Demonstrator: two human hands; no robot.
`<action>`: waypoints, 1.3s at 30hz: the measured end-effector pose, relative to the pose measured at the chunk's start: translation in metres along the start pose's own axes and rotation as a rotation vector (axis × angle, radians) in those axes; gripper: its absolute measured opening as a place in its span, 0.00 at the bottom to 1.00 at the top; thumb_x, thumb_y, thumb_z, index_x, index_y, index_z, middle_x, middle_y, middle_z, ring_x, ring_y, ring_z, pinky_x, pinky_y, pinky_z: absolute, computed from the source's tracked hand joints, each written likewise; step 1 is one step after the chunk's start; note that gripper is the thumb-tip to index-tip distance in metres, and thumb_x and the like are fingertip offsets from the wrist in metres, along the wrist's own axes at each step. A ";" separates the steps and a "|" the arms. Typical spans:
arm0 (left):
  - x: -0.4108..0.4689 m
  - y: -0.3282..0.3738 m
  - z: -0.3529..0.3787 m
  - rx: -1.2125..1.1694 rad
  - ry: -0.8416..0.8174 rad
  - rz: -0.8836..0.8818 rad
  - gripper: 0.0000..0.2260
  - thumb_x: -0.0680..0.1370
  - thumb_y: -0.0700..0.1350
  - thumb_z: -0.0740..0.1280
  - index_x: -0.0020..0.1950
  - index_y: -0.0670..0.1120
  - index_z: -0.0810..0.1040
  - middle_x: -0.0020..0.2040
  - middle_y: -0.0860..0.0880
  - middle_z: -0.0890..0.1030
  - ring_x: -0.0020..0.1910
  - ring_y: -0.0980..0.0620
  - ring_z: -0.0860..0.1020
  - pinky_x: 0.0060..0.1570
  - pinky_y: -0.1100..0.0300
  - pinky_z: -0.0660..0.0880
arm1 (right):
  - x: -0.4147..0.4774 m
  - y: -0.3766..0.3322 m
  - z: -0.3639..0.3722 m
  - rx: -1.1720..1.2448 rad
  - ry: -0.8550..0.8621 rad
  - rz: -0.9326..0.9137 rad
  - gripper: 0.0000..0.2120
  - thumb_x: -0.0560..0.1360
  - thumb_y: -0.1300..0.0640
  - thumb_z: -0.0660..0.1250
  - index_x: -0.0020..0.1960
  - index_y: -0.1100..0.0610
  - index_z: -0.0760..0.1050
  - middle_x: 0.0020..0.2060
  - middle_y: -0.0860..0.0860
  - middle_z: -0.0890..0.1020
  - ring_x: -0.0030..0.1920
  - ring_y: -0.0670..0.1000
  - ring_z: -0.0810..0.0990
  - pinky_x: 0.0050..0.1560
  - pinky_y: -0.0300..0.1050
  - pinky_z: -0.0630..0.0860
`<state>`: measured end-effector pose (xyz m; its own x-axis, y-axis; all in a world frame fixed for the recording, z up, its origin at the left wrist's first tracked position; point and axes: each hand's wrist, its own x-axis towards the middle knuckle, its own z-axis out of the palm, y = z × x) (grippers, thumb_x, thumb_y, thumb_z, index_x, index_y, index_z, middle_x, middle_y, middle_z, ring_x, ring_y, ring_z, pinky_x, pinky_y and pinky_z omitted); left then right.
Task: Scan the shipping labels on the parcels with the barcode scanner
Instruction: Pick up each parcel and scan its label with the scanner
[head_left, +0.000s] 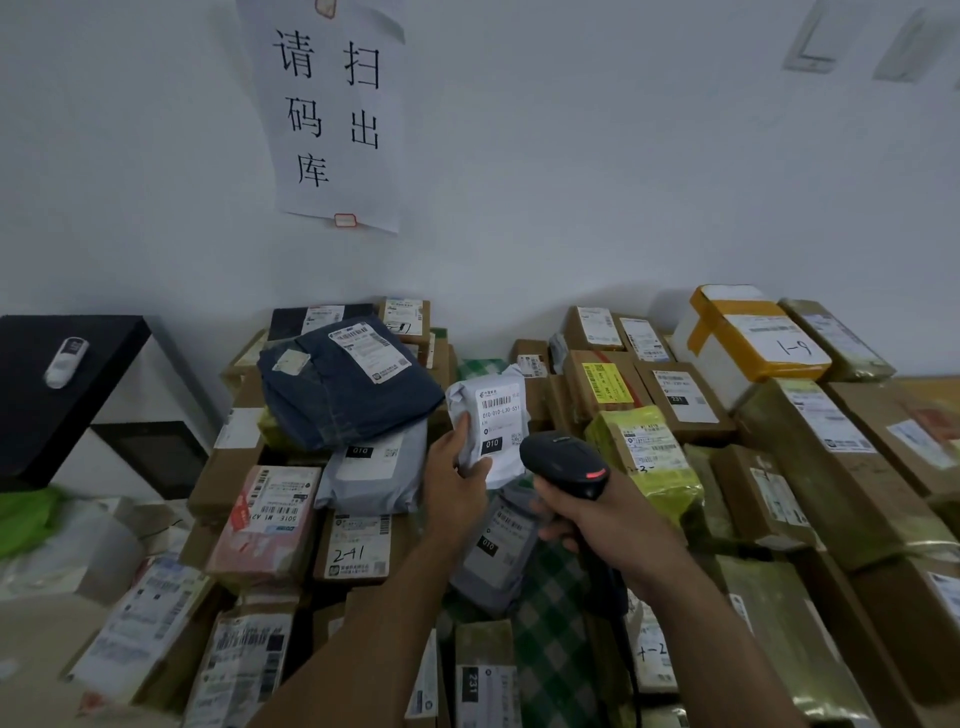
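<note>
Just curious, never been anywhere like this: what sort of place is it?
Probably a parcel pickup or sorting room: labelled brown cardboard boxes piled together, a black handheld barcode scanner, and a white paper wall notice.

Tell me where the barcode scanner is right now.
The barcode scanner is at centre frame in the right hand, just right of the white parcel held up by the left hand.

We face a plain white wall (571, 182) with a handwritten paper sign (332, 114) at twelve o'clock. At nine o'clock stands a black-topped cabinet (57, 395). Light is dim and even.
</note>
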<state>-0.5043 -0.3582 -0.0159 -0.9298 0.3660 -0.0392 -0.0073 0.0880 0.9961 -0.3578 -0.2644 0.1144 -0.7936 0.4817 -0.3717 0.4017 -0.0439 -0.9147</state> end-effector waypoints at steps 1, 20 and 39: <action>0.005 -0.002 0.002 -0.016 0.005 -0.006 0.31 0.78 0.30 0.70 0.79 0.48 0.69 0.71 0.50 0.75 0.65 0.57 0.76 0.48 0.76 0.75 | 0.005 0.000 -0.001 0.014 0.010 0.005 0.11 0.79 0.52 0.74 0.60 0.51 0.80 0.45 0.52 0.89 0.40 0.49 0.87 0.37 0.37 0.79; 0.248 -0.032 0.130 -0.035 -0.002 -0.262 0.30 0.80 0.38 0.71 0.80 0.51 0.66 0.75 0.46 0.74 0.70 0.44 0.76 0.64 0.45 0.79 | 0.210 -0.019 -0.060 0.103 0.133 0.013 0.14 0.79 0.55 0.74 0.64 0.49 0.79 0.46 0.51 0.87 0.37 0.48 0.85 0.35 0.38 0.78; 0.207 -0.069 0.124 0.347 -0.141 -0.290 0.18 0.83 0.47 0.68 0.73 0.46 0.76 0.70 0.48 0.77 0.68 0.49 0.76 0.61 0.62 0.69 | 0.199 0.003 -0.059 0.154 0.113 0.052 0.13 0.79 0.53 0.73 0.63 0.48 0.79 0.46 0.48 0.88 0.39 0.48 0.86 0.38 0.40 0.78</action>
<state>-0.6504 -0.1734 -0.1027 -0.8483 0.4004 -0.3465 -0.1140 0.5010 0.8579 -0.4872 -0.1167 0.0471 -0.7139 0.5701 -0.4067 0.3591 -0.2005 -0.9115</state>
